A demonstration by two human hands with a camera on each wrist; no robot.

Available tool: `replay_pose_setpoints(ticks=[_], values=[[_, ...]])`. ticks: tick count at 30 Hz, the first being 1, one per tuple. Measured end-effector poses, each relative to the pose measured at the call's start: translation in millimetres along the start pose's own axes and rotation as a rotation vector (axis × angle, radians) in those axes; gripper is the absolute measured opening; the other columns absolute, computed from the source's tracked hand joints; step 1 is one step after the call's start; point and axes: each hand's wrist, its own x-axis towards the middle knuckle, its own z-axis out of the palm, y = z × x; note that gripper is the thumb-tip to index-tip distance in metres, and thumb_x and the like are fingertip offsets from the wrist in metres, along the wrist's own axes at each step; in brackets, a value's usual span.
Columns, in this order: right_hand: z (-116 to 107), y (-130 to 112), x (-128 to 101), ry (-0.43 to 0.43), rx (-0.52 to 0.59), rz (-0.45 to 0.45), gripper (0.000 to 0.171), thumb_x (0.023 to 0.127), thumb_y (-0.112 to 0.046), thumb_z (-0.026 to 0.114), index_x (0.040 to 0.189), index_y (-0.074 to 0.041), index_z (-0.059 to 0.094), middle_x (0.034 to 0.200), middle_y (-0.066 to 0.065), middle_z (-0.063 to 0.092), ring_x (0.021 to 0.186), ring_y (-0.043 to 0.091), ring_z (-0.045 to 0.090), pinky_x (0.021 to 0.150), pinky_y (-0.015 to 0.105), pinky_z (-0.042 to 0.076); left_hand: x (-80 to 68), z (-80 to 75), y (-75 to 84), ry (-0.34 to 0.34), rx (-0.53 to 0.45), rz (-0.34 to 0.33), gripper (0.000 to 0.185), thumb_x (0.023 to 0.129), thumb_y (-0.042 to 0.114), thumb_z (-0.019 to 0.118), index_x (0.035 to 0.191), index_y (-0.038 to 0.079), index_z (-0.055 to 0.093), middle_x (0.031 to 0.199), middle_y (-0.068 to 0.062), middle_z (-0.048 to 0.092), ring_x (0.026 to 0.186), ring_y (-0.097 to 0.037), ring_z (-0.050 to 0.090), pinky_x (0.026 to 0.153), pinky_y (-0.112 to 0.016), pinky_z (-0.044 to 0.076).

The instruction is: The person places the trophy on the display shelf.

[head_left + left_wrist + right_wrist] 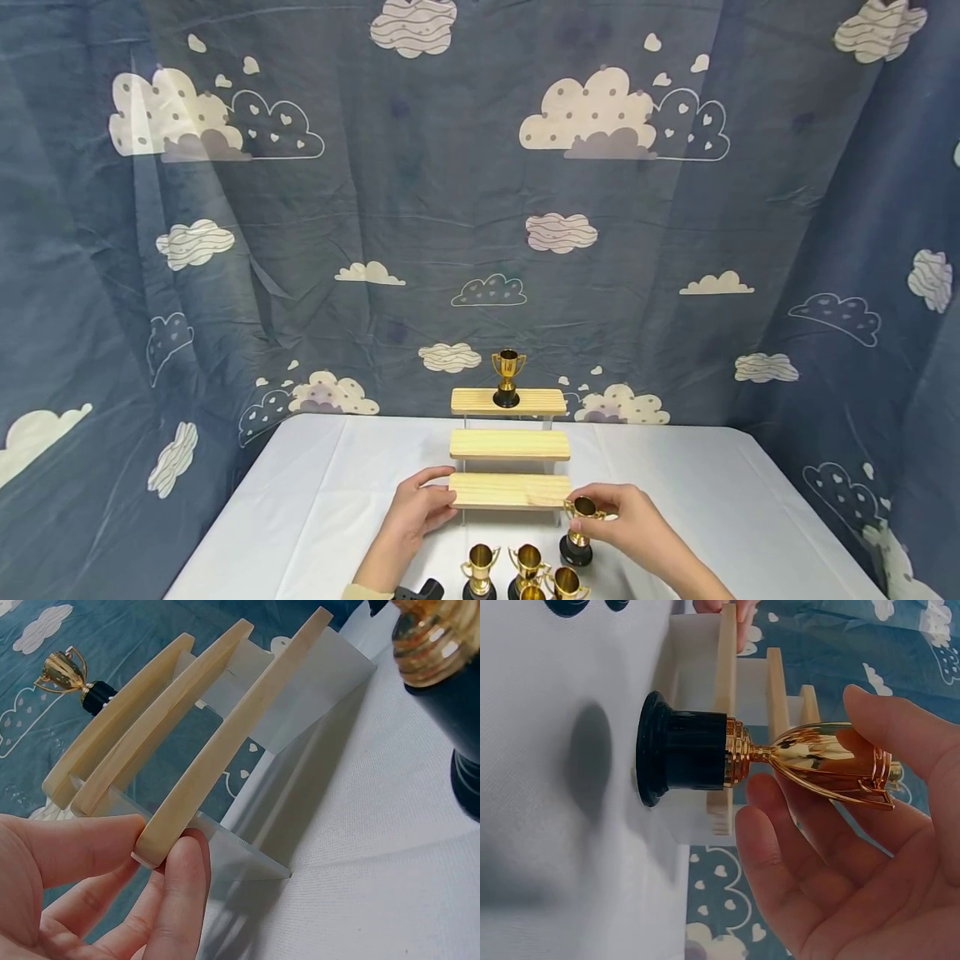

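Observation:
My left hand (420,506) pinches the left end of the lowest wooden board (510,491) of a three-step display stand, thumb on one face and fingers on the other in the left wrist view. In my right hand (633,521) is a small gold trophy cup (821,754) with a black base (694,750), gripped by its cup. Its base hangs a little above the white table, near the right end of the lowest board. Another gold trophy (507,375) stands upright on the top board (472,401), right of its left end.
Several more gold trophies, including one at the left (480,567), stand in front of the stand at the near edge of view. The middle board (510,445) rests on clear side supports. A cloud-patterned blue curtain (465,192) hangs behind the white table (675,467).

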Motion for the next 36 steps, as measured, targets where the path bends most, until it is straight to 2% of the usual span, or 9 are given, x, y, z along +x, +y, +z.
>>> replay_pose_setpoints(ticks=[8,15,25,36], values=[[-2.3,-7.0,-0.3,0.029,-0.049,-0.028,0.036,0.084,-0.037,0.081,0.112,-0.014,0.074,0.105,-0.006,0.072,0.096,0.014,0.068,0.085,0.039,0.056,0.0,0.9,1.6,-0.016,-0.01,0.007,0.055,0.08,-0.004,0.072,0.133,-0.003,0.06,0.091,-0.011,0.067,0.074,-0.016,0.069,0.071,-0.031,0.062],[0.8,-10.9,0.5,0.006,-0.058,-0.046,0.033,0.085,-0.037,0.08,0.111,-0.017,0.074,0.104,-0.007,0.072,0.093,0.01,0.067,0.085,0.037,0.056,-1.1,-0.6,1.5,-0.011,0.006,0.011,0.053,0.08,-0.006,0.072,0.132,-0.003,0.06,0.089,-0.01,0.068,0.071,-0.016,0.07,0.068,-0.03,0.061],[-2.7,-23.9,5.2,0.016,-0.11,-0.092,0.035,0.084,-0.04,0.081,0.11,-0.017,0.074,0.099,-0.01,0.072,0.09,0.01,0.066,0.081,0.036,0.056,-0.9,1.3,2.7,0.0,0.032,0.007,0.053,0.081,-0.006,0.072,0.132,-0.004,0.06,0.088,-0.01,0.068,0.069,-0.014,0.07,0.066,-0.029,0.061],[-5.7,-32.6,13.6,0.012,-0.141,-0.093,0.031,0.085,-0.037,0.08,0.11,-0.02,0.075,0.103,-0.011,0.071,0.094,0.014,0.066,0.077,0.034,0.056,-0.5,-0.1,0.5,-0.019,-0.012,-0.005,0.053,0.082,-0.007,0.071,0.133,-0.005,0.059,0.088,-0.01,0.066,0.072,-0.016,0.071,0.071,-0.031,0.062]])
